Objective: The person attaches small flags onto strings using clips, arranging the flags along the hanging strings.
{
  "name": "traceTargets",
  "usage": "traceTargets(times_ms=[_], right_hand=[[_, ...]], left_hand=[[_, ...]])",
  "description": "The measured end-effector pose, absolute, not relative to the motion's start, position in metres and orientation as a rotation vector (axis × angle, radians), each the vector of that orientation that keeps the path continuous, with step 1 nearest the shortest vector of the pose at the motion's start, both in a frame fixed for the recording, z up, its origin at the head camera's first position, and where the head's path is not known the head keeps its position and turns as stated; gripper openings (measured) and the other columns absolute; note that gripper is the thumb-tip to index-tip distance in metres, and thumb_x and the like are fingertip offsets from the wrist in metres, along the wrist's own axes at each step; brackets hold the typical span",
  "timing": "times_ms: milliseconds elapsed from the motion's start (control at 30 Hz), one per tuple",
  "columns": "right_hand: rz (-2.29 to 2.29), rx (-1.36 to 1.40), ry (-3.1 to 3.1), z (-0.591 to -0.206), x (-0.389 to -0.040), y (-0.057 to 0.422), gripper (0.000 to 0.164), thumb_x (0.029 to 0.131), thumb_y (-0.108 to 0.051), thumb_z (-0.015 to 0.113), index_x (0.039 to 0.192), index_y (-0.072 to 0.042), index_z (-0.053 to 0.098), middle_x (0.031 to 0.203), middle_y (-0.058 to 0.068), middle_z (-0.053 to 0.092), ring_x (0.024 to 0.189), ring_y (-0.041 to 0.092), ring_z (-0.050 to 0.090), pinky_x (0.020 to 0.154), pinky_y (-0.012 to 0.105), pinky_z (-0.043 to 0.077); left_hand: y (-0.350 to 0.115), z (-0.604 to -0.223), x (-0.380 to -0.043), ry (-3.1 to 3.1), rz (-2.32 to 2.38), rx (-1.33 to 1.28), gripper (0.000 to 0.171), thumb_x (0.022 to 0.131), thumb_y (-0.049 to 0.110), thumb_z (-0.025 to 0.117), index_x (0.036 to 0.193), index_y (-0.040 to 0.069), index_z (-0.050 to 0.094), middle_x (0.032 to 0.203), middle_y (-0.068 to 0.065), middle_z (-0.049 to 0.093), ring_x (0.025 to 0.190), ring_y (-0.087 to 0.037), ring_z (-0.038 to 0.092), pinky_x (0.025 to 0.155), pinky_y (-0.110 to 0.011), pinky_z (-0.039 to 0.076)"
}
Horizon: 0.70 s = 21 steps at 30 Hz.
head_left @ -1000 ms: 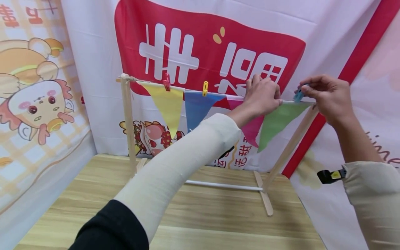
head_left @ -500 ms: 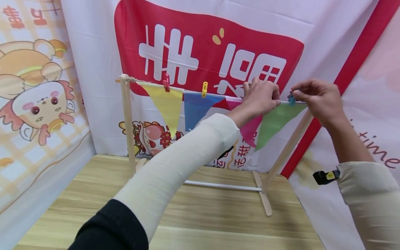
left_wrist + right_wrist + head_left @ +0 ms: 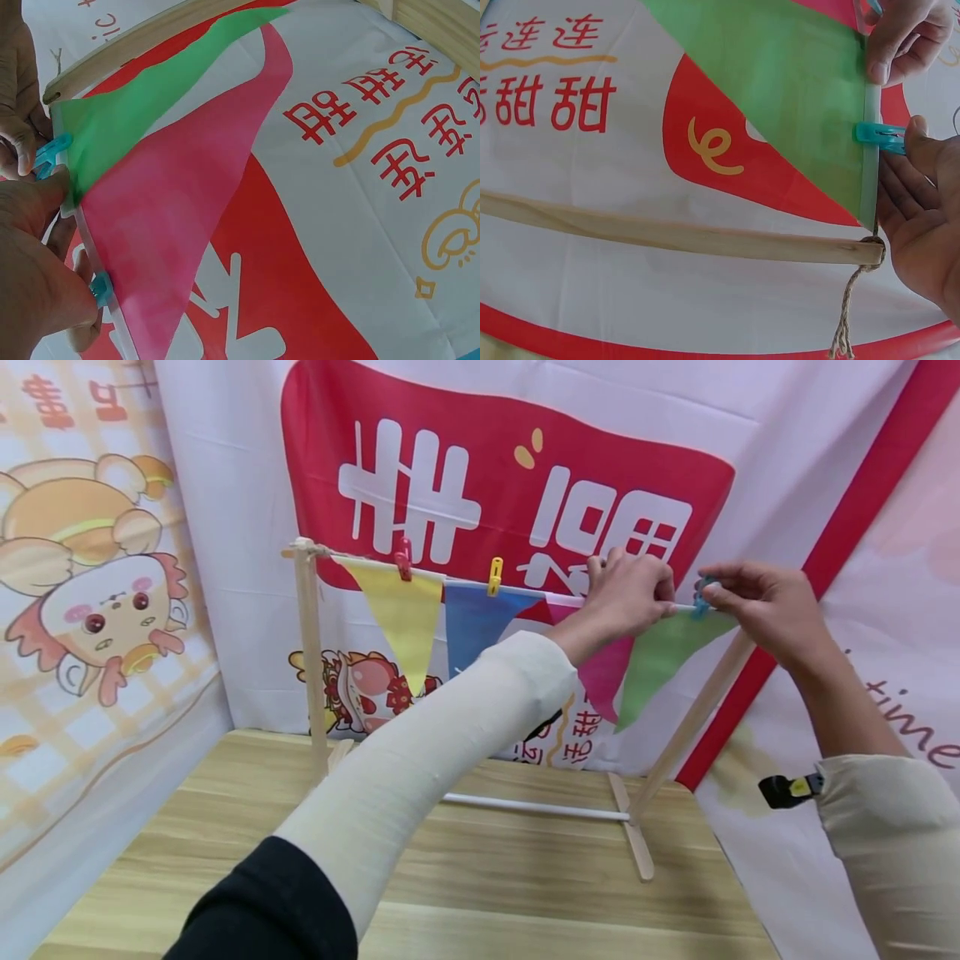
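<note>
A string of triangular pennants hangs across a wooden frame: yellow (image 3: 405, 618), blue (image 3: 472, 618), pink (image 3: 603, 668) and green (image 3: 663, 652). My left hand (image 3: 630, 593) pinches the green pennant's top edge near the pink one. Thumb and fingers of my right hand (image 3: 772, 610) pinch a blue clothespin (image 3: 881, 137), whose jaws straddle the green pennant's top edge. Beside my left hand, another blue clothespin (image 3: 101, 289) sits on the pink pennant's edge. A red clothespin (image 3: 403, 560) and a yellow clothespin (image 3: 495, 577) grip the string further left.
The frame's left post (image 3: 309, 660) and right post (image 3: 697, 718) stand on a wood-grain table (image 3: 525, 877), joined low down by a white rod (image 3: 536, 807). Twine (image 3: 847, 300) is knotted at the right post's top. A printed cloth (image 3: 225, 527) hangs close behind.
My right hand has moved left and slightly down, bringing the blue clothespin from near the right post onto the green pennant's top edge. My left hand keeps its place.
</note>
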State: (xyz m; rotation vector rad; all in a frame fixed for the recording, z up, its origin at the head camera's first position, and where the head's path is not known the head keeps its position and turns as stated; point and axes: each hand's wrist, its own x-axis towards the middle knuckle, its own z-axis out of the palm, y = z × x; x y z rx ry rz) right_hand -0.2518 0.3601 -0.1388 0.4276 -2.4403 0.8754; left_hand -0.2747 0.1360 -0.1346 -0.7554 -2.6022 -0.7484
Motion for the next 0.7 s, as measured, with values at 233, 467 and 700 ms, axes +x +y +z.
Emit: traceTargets(times_ms=[233,467,700], right_hand=[[0.825,0.414,-2.511,-0.1365,-0.2501,0.3633,0.051,0.111,-0.029,0.075,0.156,-0.008,0.066,0.107,-0.041,0.064,0.098,-0.008,0.064,0.079,0.005,0.054],[0.752,0.380,-2.564,-0.1356,-0.2480,0.3637,0.057,0.109,-0.037,0.076,0.160,-0.014,0.064,0.111,-0.032,0.064,0.099,-0.005,0.060,0.076,0.006,0.053],[0.762,0.339,-2.552,-0.1356,-0.2466,0.3619,0.067,0.106,-0.045,0.079,0.166,-0.024,0.058,0.154,0.022,0.066,0.105,-0.009,0.057,0.077,0.002,0.050]], left_hand=[[0.1334,-0.1359,-0.2744,-2.564,-0.750,-0.795,0.021,0.105,0.044,0.081,0.119,0.029,0.082,0.115,0.012,0.077,0.124,-0.008,0.052,0.122,-0.041,0.032],[0.1299,-0.1374,-0.2740,-2.544,-0.791,-0.835,0.021,0.106,0.043,0.081,0.116,0.026,0.082,0.107,0.011,0.078,0.114,-0.001,0.062,0.125,-0.040,0.031],[0.1270,-0.1377,-0.2719,-2.528,-0.783,-0.875,0.023,0.106,0.043,0.080,0.121,0.025,0.081,0.113,0.010,0.078,0.121,-0.003,0.061,0.125,-0.038,0.032]])
